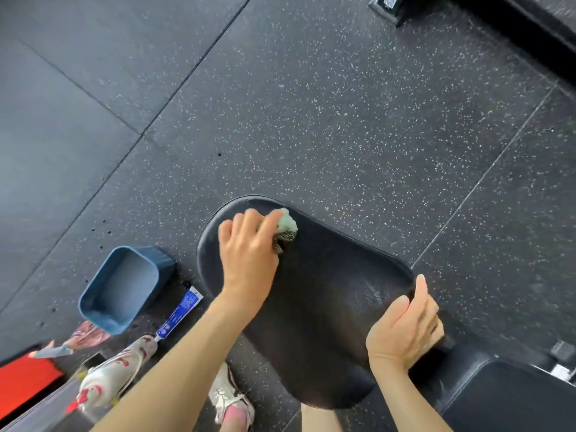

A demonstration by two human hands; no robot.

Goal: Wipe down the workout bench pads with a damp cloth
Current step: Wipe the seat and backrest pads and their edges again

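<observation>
The left hand presses a wadded green cloth, fingers curled round it, on the far-left end of the black bench pad, while the right hand grips the pad's right edge

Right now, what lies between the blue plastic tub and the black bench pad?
A blue-and-white squeeze tube lies on the floor between the blue plastic tub and the black bench pad, in the head view.

On the bench pad, left hand holds cloth; right hand grips its edge.
</observation>
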